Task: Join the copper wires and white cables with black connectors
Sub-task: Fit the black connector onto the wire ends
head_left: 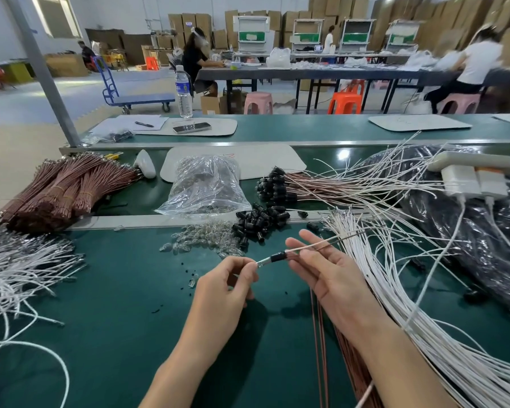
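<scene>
A black connector sits between my two hands above the green mat. My left hand pinches a small clear bulb at the connector's left end. My right hand holds the wires coming out of its right end, a white cable with a copper wire alongside, between thumb and fingers. A heap of loose black connectors lies just beyond my hands. White cables fan out at the right, with copper wires under my right forearm.
Bundled copper wires and loose white cables lie at the left. A clear bag and scattered clear bulbs sit ahead. Assembled leads with connectors lie at centre right, beside a black plastic bag. People work at tables behind.
</scene>
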`<state>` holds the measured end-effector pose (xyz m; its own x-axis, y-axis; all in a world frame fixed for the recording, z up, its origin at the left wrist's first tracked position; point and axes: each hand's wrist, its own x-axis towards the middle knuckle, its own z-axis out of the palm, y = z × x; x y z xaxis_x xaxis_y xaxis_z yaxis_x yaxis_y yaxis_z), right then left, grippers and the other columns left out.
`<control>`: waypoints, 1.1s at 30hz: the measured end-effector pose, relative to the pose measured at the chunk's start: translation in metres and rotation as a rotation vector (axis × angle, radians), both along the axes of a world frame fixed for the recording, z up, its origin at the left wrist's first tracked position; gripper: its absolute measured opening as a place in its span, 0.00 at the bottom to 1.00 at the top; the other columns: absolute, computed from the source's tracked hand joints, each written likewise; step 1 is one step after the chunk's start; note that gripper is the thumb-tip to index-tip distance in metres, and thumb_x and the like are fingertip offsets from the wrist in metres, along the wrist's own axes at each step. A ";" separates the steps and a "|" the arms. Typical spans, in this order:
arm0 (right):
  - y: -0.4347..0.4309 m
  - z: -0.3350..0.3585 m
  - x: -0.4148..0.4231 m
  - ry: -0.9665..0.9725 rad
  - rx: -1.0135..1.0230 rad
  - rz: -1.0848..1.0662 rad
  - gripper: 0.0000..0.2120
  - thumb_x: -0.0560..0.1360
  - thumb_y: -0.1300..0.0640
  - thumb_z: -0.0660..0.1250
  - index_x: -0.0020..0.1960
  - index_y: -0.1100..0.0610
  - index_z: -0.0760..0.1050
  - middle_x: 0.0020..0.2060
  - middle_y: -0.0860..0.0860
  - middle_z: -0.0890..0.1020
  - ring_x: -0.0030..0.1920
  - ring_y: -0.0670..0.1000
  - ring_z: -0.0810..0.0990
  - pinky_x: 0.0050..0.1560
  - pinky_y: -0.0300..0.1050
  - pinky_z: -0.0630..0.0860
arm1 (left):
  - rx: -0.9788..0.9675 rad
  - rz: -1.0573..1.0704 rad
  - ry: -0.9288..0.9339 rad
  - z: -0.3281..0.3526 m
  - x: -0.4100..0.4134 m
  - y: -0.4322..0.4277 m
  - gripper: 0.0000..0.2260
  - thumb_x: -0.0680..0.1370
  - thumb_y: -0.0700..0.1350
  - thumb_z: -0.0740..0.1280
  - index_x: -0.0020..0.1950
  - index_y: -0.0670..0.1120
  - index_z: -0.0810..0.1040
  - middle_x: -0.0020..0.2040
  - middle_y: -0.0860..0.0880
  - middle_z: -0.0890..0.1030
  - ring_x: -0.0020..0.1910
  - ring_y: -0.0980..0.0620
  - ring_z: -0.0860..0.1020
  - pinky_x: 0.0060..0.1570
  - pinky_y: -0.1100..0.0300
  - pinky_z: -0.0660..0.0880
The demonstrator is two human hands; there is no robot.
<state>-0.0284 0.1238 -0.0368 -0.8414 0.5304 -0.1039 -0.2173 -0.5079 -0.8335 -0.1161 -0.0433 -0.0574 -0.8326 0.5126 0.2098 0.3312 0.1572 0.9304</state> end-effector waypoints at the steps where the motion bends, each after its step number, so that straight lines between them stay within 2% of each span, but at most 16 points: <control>1: 0.000 0.000 0.000 0.005 -0.008 -0.003 0.16 0.80 0.70 0.62 0.65 0.59 0.75 0.54 0.58 0.86 0.52 0.53 0.86 0.47 0.38 0.81 | -0.002 -0.001 -0.006 0.000 0.001 0.000 0.07 0.82 0.50 0.65 0.45 0.58 0.80 0.38 0.52 0.82 0.36 0.50 0.80 0.40 0.52 0.80; 3: 0.000 0.001 -0.001 0.018 -0.016 -0.006 0.16 0.80 0.70 0.61 0.65 0.59 0.76 0.54 0.59 0.86 0.53 0.54 0.86 0.47 0.39 0.82 | -0.011 -0.007 -0.015 0.001 0.001 0.000 0.08 0.82 0.51 0.65 0.45 0.55 0.80 0.37 0.51 0.82 0.35 0.49 0.80 0.39 0.53 0.80; 5: 0.001 0.000 -0.002 0.030 -0.040 -0.023 0.15 0.80 0.68 0.62 0.64 0.60 0.77 0.52 0.60 0.86 0.51 0.55 0.86 0.46 0.40 0.82 | -0.011 -0.019 -0.026 0.002 0.002 0.000 0.08 0.83 0.49 0.65 0.44 0.53 0.80 0.36 0.52 0.82 0.33 0.53 0.79 0.36 0.60 0.78; 7: 0.002 0.000 -0.002 0.037 -0.100 -0.058 0.12 0.81 0.65 0.62 0.63 0.61 0.78 0.51 0.61 0.86 0.49 0.55 0.87 0.43 0.41 0.83 | -0.001 -0.044 -0.049 0.004 0.003 0.001 0.08 0.83 0.47 0.65 0.45 0.51 0.81 0.37 0.54 0.82 0.33 0.57 0.79 0.35 0.66 0.76; 9: 0.005 0.000 -0.001 0.051 -0.148 -0.080 0.12 0.82 0.59 0.61 0.61 0.61 0.78 0.51 0.61 0.86 0.48 0.56 0.87 0.43 0.42 0.83 | 0.001 -0.058 -0.066 0.005 0.004 0.001 0.08 0.83 0.46 0.65 0.46 0.50 0.81 0.39 0.54 0.83 0.33 0.57 0.79 0.35 0.66 0.76; 12: 0.012 0.000 0.002 0.091 -0.177 -0.139 0.19 0.84 0.48 0.57 0.62 0.60 0.78 0.52 0.59 0.86 0.51 0.56 0.87 0.44 0.44 0.84 | 0.020 -0.048 -0.080 0.006 0.005 0.001 0.08 0.83 0.46 0.65 0.46 0.49 0.81 0.39 0.52 0.83 0.33 0.57 0.79 0.35 0.67 0.75; 14: 0.015 -0.002 0.003 0.123 -0.209 -0.175 0.27 0.83 0.40 0.53 0.65 0.60 0.75 0.55 0.59 0.85 0.54 0.56 0.86 0.50 0.47 0.84 | 0.033 -0.041 -0.090 0.007 0.004 0.002 0.08 0.83 0.46 0.65 0.46 0.48 0.81 0.40 0.51 0.83 0.33 0.57 0.79 0.35 0.67 0.76; 16: 0.011 -0.001 0.002 0.104 -0.192 -0.130 0.31 0.79 0.35 0.55 0.66 0.59 0.73 0.57 0.58 0.85 0.57 0.55 0.84 0.54 0.50 0.82 | 0.035 -0.038 -0.091 0.007 0.005 0.002 0.08 0.83 0.46 0.65 0.46 0.48 0.81 0.39 0.52 0.83 0.32 0.58 0.79 0.35 0.66 0.76; 19: -0.010 -0.006 -0.003 -0.023 0.008 0.027 0.28 0.70 0.39 0.70 0.62 0.58 0.78 0.54 0.55 0.86 0.54 0.53 0.85 0.49 0.45 0.82 | 0.029 -0.042 -0.080 0.005 0.005 0.003 0.08 0.83 0.46 0.66 0.46 0.49 0.81 0.38 0.52 0.83 0.32 0.57 0.79 0.35 0.66 0.76; 21: -0.024 -0.010 -0.005 -0.092 0.188 0.108 0.22 0.67 0.45 0.75 0.58 0.55 0.81 0.51 0.55 0.86 0.50 0.53 0.85 0.46 0.41 0.81 | 0.008 -0.051 -0.053 0.004 0.004 0.003 0.07 0.83 0.46 0.66 0.46 0.50 0.81 0.38 0.52 0.83 0.32 0.57 0.79 0.35 0.65 0.76; 24: -0.030 -0.013 -0.005 -0.130 0.327 0.102 0.07 0.74 0.58 0.74 0.52 0.53 0.83 0.47 0.54 0.87 0.48 0.51 0.86 0.44 0.38 0.80 | -0.014 -0.066 -0.032 0.003 0.004 0.003 0.06 0.82 0.47 0.66 0.47 0.52 0.81 0.37 0.54 0.84 0.32 0.57 0.80 0.35 0.65 0.76; 28: -0.029 -0.012 -0.005 -0.114 0.338 0.038 0.07 0.74 0.63 0.74 0.47 0.52 0.83 0.41 0.51 0.86 0.44 0.48 0.85 0.43 0.37 0.80 | -0.015 -0.067 -0.033 0.002 0.004 0.004 0.06 0.82 0.48 0.66 0.46 0.54 0.81 0.38 0.52 0.84 0.35 0.51 0.81 0.38 0.57 0.79; 33: -0.030 -0.010 -0.005 -0.098 0.336 0.019 0.06 0.72 0.61 0.76 0.45 0.51 0.84 0.39 0.50 0.86 0.41 0.47 0.85 0.43 0.36 0.79 | -0.004 -0.079 -0.050 0.003 0.005 0.004 0.06 0.82 0.47 0.67 0.47 0.52 0.82 0.39 0.53 0.84 0.35 0.53 0.81 0.38 0.58 0.79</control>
<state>-0.0334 0.0936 -0.0465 -0.8462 0.5328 -0.0071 -0.1208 -0.2047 -0.9713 -0.1108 -0.0391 -0.0545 -0.7989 0.5778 0.1671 0.2963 0.1363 0.9453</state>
